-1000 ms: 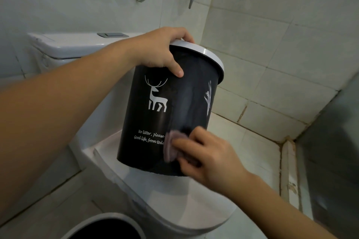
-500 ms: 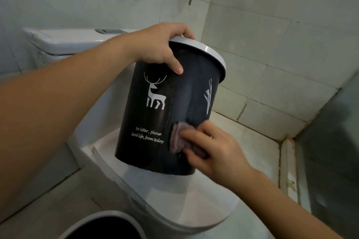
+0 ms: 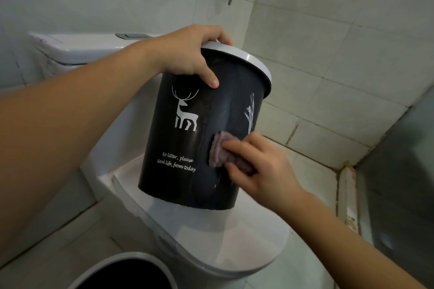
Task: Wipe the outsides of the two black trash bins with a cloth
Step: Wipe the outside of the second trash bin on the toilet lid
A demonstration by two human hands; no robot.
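Nearest, bottom edge: rim of a second bin (image 3: 122, 272), on the floor, not yet in hand. Further in: right hand (image 3: 258, 169), fingers pinching a small grey-pink cloth (image 3: 219, 150) flat against the side of the black deer-print bin (image 3: 195, 138). Bin tilted, base on the closed toilet lid (image 3: 234, 237). Left hand (image 3: 187, 54) curled over the white rim, thumb on the wall. Probably light, stiff, smooth plastic, liable to slide; best held at the rim. Beyond: cistern (image 3: 87, 47), tiled wall.
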